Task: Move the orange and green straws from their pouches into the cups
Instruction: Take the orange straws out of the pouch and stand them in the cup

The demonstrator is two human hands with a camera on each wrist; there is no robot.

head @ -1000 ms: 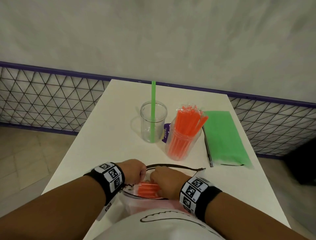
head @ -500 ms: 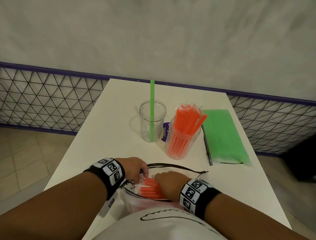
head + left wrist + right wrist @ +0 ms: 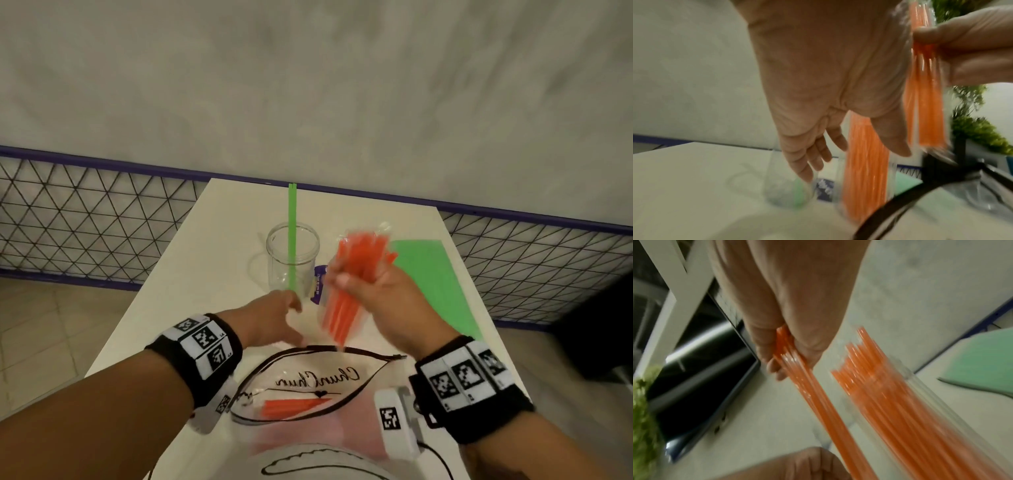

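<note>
My right hand (image 3: 356, 287) grips a bundle of orange straws (image 3: 818, 394) and holds it upright just above the table, right by the clear cup full of orange straws (image 3: 865, 162). My left hand (image 3: 291, 318) is open, its fingers (image 3: 807, 162) stretched toward the foot of the other clear cup (image 3: 293, 253), which holds a single green straw (image 3: 292, 222). The clear pouch (image 3: 342, 387) lies open at the near edge with a few orange straws (image 3: 291, 407) left inside. The green pouch (image 3: 431, 274) lies flat to the right.
The white table (image 3: 212, 274) is narrow, with a drop to the floor on both sides. A purple-railed wire mesh fence (image 3: 85, 212) runs behind it along a grey wall. Green plants (image 3: 972, 129) stand off to the right.
My right hand has lifted a bundle of orange straws out of the near pouch and carried it up to the orange cup. The left hand has let go of the pouch and reached forward.
</note>
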